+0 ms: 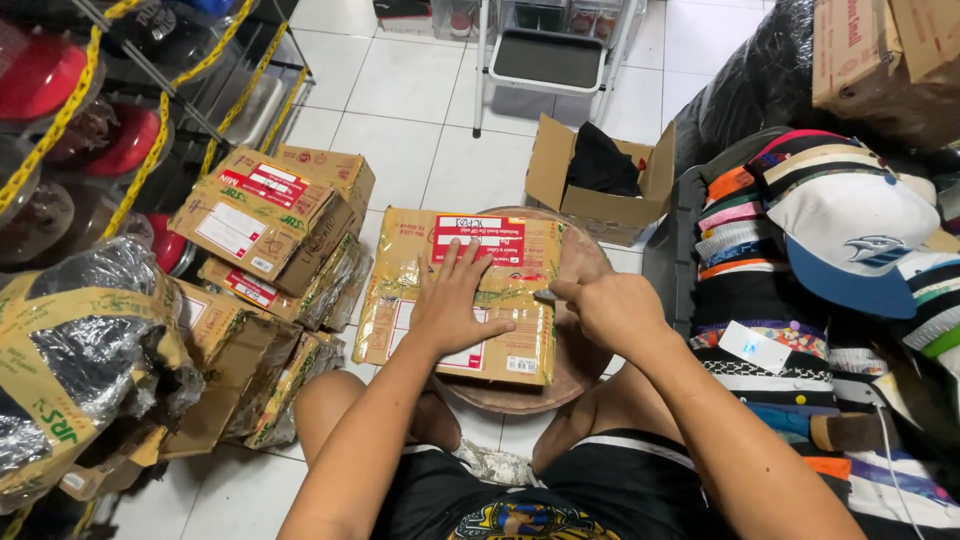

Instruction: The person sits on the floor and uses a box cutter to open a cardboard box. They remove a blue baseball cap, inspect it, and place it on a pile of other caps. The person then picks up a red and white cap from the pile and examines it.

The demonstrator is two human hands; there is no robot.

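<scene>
The left hand (455,300) is pressing flat, fingers spread, on the taped cardboard parcel (462,295) lying on the round wooden stool (580,350), while the right hand (610,308), clenched, is pinching something small at the parcel's right edge, which is looking still sealed.

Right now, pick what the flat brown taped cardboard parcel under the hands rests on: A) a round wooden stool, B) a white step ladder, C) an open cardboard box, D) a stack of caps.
A: the flat brown taped cardboard parcel lies on the round wooden stool, with the left hand pressed flat on it.
</scene>
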